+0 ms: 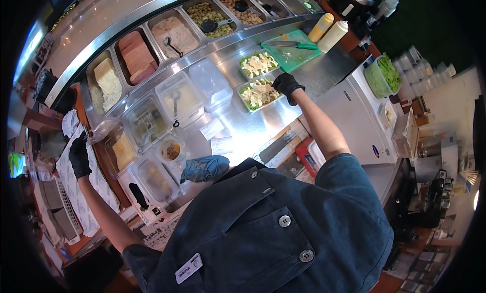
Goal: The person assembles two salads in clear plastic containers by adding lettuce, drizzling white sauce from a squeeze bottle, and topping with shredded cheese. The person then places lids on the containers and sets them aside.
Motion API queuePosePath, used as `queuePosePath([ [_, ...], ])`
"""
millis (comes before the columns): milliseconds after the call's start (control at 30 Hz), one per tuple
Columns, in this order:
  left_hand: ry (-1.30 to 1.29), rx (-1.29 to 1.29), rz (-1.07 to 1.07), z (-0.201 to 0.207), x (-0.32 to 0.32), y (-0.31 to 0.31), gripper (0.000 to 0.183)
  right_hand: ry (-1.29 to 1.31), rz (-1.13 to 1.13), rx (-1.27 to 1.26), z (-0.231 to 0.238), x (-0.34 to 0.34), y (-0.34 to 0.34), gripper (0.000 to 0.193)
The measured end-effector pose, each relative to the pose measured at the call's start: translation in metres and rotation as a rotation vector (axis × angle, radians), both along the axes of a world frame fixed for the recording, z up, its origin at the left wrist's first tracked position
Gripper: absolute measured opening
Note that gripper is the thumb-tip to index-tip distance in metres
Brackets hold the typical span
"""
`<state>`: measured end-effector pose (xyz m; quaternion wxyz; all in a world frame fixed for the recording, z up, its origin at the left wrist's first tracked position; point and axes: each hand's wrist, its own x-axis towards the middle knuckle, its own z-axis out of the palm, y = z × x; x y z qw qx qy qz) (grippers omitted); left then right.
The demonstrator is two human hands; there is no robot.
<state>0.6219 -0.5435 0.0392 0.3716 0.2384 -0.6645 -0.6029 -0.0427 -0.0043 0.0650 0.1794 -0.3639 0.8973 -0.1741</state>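
Where the near boxed salad (259,94) lies: on the tabletop (326,73), just left of the right fingers; its long axis is slanted up rightward
Right hand (288,85): placed at the salad's right end, nearer than the left; fingers curled; whether anything is gripped cannot be told
Far boxed salad (258,65): set just beyond, beside the green cutting board (284,63)
Left hand (80,156): held well apart by white paper (81,203); its grip cannot be told

Shiny stainless-steel counter (276,117) with white glare (245,146) between left hand (80,156) and right hand (288,85); dark green wall (430,27), cream wall (458,98) right of latter.
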Motion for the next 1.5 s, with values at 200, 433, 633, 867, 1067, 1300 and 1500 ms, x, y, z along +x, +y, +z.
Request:
queuePosePath([
  [200, 0.0, -0.041, -0.002, 0.0, 0.0, 0.005, 0.029, 0.038, -0.167, -0.082, -0.009, -0.022, 0.012, 0.014],
  [433, -0.107, -0.179, 0.015, -0.001, 0.002, 0.007, 0.027, 0.475, -0.139, -0.184, -0.006, -0.01, 0.025, 0.024],
  [633, -0.107, -0.168, 0.029, 0.008, -0.004, 0.019, 0.025, 0.697, 0.255, -0.223, -0.012, 0.005, 0.031, 0.024],
  [867, -0.501, -0.871, 0.336, 0.034, -0.03, 0.079, 0.033, 0.926, 0.098, -0.611, 0.018, 0.039, 0.009, 0.034],
  [1067, -0.294, -0.466, 0.489, 0.031, -0.055, 0.12, 0.023, 0.168, 0.548, -0.819, 0.055, 0.253, -0.145, 0.025],
  [1300, -0.555, -0.547, 0.645, 0.071, -0.072, 0.142, 0.017, 0.466, 0.964, -0.335, 0.02, 0.458, -0.308, 0.013],
  [1500, -0.584, -0.443, 0.571, 0.088, -0.067, 0.149, 0.013, 0.332, 1.117, 0.07, -0.023, 0.462, -0.369, 0.021],
])
